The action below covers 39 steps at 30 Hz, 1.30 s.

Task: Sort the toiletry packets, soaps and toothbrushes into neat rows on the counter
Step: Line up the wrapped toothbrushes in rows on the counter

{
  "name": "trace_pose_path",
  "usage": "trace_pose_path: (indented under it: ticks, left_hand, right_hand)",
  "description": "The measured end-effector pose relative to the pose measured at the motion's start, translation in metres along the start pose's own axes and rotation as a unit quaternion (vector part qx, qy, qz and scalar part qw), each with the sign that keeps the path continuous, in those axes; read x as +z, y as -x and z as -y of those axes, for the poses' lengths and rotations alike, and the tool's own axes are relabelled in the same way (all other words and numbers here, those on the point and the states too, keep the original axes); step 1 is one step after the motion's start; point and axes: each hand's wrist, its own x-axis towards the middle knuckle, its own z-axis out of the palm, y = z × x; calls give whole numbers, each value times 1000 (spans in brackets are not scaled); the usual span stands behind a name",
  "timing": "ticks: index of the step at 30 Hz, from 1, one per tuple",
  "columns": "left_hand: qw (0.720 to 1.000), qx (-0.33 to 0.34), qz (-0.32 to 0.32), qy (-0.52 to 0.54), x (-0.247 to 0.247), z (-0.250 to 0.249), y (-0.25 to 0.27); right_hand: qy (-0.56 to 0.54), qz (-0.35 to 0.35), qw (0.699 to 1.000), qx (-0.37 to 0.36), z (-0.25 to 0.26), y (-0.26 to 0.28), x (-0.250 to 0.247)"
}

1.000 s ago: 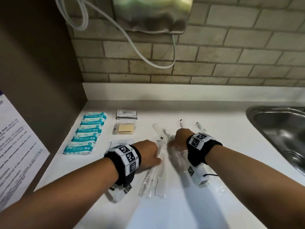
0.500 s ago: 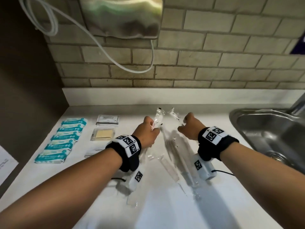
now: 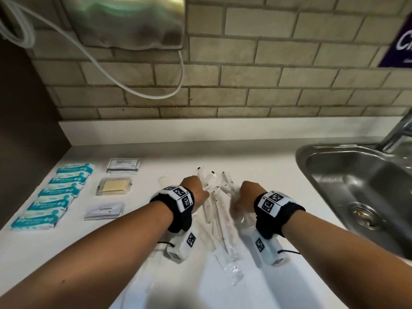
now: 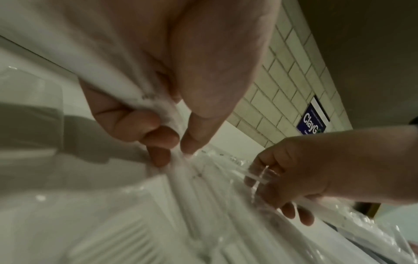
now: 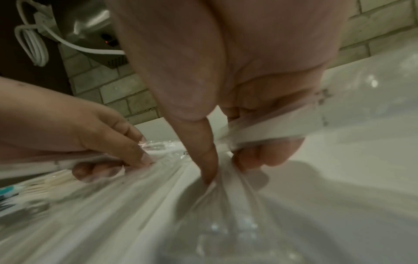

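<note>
The wrapped toothbrushes (image 3: 214, 210) lie in a loose fan on the white counter (image 3: 267, 166), between the two wrists and well apart from the sink (image 3: 347, 175). The left hand (image 3: 196, 190) has thumb and curled fingers pinched on the clear wrappers at the left of the bundle, and the right hand (image 3: 247, 192) is likewise curled and clamped on wrappers at the right side. These look very light: thin stiff handles inside crinkly, slick film that probably slides against itself (the wrist views show the film bunching under the fingers (image 4: 158, 135)). A hold on loose film alone likely lets a brush swing or slip, so the surer place is across the handle through the wrapper, near its middle. To the left, the teal soap packets (image 3: 55, 192) already sit in a column, with flat sachets (image 3: 123, 166) beside them.
</note>
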Motion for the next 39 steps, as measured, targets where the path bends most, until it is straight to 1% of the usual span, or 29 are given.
trace_pose_path:
  ticks: [3,6,8,9,11,14,17,20,23,29,33,35,39]
  left_hand:
    - [999,11,-34,26,-8,-1,2]
    - [996,28,-63,50,-16,4,8]
    - [994,38,-77,69,-21,10,13]
    - [993,42,-84,76,-22,13,16]
    - [991,47,-95,85,-25,18,23]
    - [988,48,-102,102,-26,19,33]
    - [987,43,-107,116,-23,15,39]
    - [986,39,-103,123,-17,12,40]
    - [986,33,-100,131,-9,8,38]
    - [986,36,-90,136,4,-18,21]
    - [986,43,-65,145,15,-47,5]
    - [987,40,-51,148,24,-62,-3]
    - [987,12,-13,159,49,-80,-20]
  right_hand:
    - [-12,-3,1000,-14,-5,0,-5]
    - [-72,-36,997,-19,-7,4,-9]
    - [-78,-58,994,-45,-4,10,-7]
    - [-79,-57,993,-61,-3,15,-5]
    - [-88,-33,992,-81,1,22,3]
    - [-101,11,992,-78,8,28,19]
    - [-98,-1,993,-62,12,29,30]
    - [-71,9,994,-84,13,23,27]
    - [-83,8,992,-92,4,15,17]
    - [-171,-40,981,-82,-29,-6,-8]
    - [-227,-74,969,-64,-46,-19,-28]
    - [-236,-89,966,-59,-53,-28,-35]
    - [-195,-48,978,-48,-65,-43,-34]
